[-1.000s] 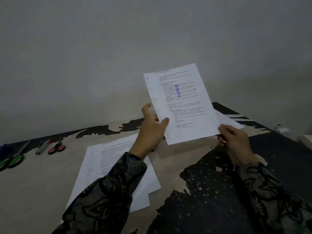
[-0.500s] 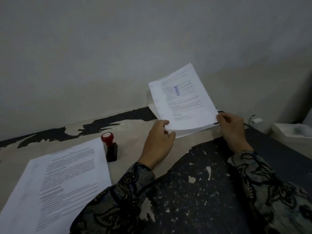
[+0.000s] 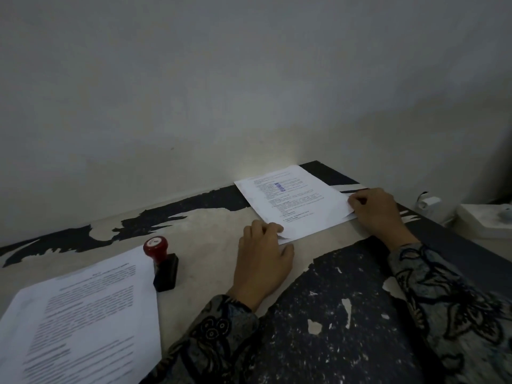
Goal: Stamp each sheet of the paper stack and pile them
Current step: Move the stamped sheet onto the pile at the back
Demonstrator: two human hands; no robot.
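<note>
Left hand: While it rests low on the desk, the person's left hand [image 3: 263, 256] curls its fingers onto the near left corner of the stamped white printed sheet [image 3: 293, 203], thumb tucked below the edge.
Right hand: The right hand [image 3: 374, 212] pinches the sheet's right edge, fingers bent over it.
Sheet: It lies flat at the far right of the worn black-and-beige desk [image 3: 221, 234], apparently atop other sheets.
Handling: Light, floppy, easily creased, I reckon; best held at opposite edges, clear of the blue ink mark.
Around: The red-knobbed black rubber stamp [image 3: 163, 264] stands just beside the white unstamped paper stack [image 3: 83, 322] at the near left.
Change: Half a second ago the sheet was tilted up; now it is down.
</note>
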